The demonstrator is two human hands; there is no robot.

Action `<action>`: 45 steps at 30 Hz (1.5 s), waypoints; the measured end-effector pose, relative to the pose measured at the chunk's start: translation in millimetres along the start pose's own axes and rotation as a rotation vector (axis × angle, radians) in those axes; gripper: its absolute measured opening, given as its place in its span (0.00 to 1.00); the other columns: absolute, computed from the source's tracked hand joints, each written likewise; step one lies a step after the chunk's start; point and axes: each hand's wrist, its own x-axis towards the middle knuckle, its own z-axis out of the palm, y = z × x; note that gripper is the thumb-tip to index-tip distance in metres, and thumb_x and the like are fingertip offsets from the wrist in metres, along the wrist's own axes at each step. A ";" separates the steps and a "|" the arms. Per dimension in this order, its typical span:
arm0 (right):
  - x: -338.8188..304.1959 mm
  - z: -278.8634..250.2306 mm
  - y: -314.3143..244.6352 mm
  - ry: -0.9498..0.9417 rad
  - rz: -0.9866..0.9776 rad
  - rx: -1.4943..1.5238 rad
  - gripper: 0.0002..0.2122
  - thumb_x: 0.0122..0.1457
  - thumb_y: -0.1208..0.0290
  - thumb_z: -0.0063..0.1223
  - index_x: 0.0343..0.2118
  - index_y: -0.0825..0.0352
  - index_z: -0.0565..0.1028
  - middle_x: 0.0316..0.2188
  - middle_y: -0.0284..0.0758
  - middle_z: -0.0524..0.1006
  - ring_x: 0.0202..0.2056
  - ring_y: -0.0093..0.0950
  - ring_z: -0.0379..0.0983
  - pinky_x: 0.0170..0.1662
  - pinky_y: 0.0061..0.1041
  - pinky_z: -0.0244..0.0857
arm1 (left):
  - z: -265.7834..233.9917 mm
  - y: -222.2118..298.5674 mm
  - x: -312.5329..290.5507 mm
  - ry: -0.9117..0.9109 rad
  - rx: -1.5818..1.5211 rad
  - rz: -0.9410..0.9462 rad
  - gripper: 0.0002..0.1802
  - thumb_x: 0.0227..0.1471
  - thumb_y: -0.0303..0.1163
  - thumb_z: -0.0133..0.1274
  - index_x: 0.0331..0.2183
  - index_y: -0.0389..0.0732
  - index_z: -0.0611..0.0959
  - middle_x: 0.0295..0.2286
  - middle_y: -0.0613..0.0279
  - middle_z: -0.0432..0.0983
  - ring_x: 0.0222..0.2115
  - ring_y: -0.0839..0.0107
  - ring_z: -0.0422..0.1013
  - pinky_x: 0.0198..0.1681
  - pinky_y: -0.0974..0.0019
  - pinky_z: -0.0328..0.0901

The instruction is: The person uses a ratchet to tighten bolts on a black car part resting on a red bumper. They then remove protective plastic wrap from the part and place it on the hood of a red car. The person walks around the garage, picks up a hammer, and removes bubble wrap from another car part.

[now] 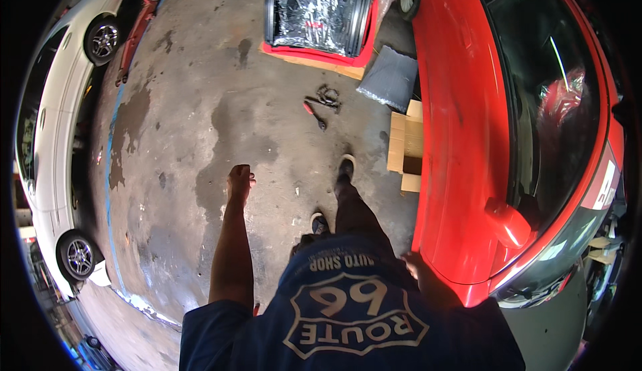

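Observation:
My left hand (240, 183) is held out over the concrete floor with its fingers curled closed. A small dark bit shows at the fingers, too small to name. My right hand (412, 262) hangs beside the red car (451, 150), close to its lower side. Most of it is in shadow and partly covered by my shirt, so its fingers cannot be read. On the floor ahead of my feet lies a red-handled tool (314, 115) with a dark rounded head. Just beyond it sits a dark coiled cable or strap (328, 97).
An opened cardboard box (405, 145) and a grey plastic-wrapped packet (390, 76) lie along the red car. Farther ahead, black frames (271, 10) wrapped in clear film rest on red material. A white car (57, 137) and a red floor jack (137, 33) stand left.

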 end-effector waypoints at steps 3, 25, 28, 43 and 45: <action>31.0 -4.9 -111.2 -0.008 -0.110 0.062 0.07 0.62 0.63 0.53 0.28 0.57 0.74 0.14 0.29 0.65 0.12 0.23 0.60 0.13 0.24 0.50 | 53.8 -18.1 25.1 -0.138 -0.055 -0.119 0.15 0.59 0.44 0.48 0.35 0.42 0.79 0.23 0.59 0.77 0.20 0.69 0.75 0.19 0.65 0.66; 36.8 79.2 -252.8 0.666 -0.205 0.005 0.13 0.57 0.65 0.48 0.28 0.67 0.82 0.32 0.48 0.81 0.36 0.49 0.79 0.39 0.44 0.73 | 131.5 61.1 290.0 -1.175 1.527 1.331 0.10 0.52 0.40 0.52 0.28 0.45 0.83 0.26 0.53 0.82 0.28 0.55 0.79 0.30 0.47 0.71; -7.4 185.0 -153.2 0.565 0.033 -0.371 0.09 0.53 0.66 0.52 0.27 0.65 0.82 0.24 0.42 0.81 0.29 0.39 0.80 0.31 0.40 0.73 | 113.0 94.4 330.6 -1.381 1.421 0.877 0.08 0.52 0.36 0.50 0.27 0.45 0.80 0.22 0.55 0.78 0.23 0.59 0.76 0.24 0.52 0.68; -119.7 450.5 -216.6 0.748 0.032 1.096 0.18 0.53 0.55 0.54 0.30 0.67 0.82 0.32 0.47 0.81 0.37 0.43 0.79 0.41 0.40 0.71 | 142.4 179.3 321.7 -1.213 1.464 0.160 0.08 0.55 0.36 0.48 0.34 0.43 0.76 0.19 0.56 0.74 0.14 0.67 0.68 0.14 0.64 0.61; -140.8 465.4 -229.9 0.852 -0.024 1.221 0.19 0.55 0.56 0.55 0.42 0.65 0.80 0.39 0.45 0.81 0.43 0.41 0.78 0.47 0.38 0.71 | 168.8 166.0 294.1 -1.356 1.612 0.323 0.09 0.56 0.37 0.48 0.36 0.43 0.76 0.20 0.56 0.75 0.15 0.67 0.69 0.15 0.64 0.62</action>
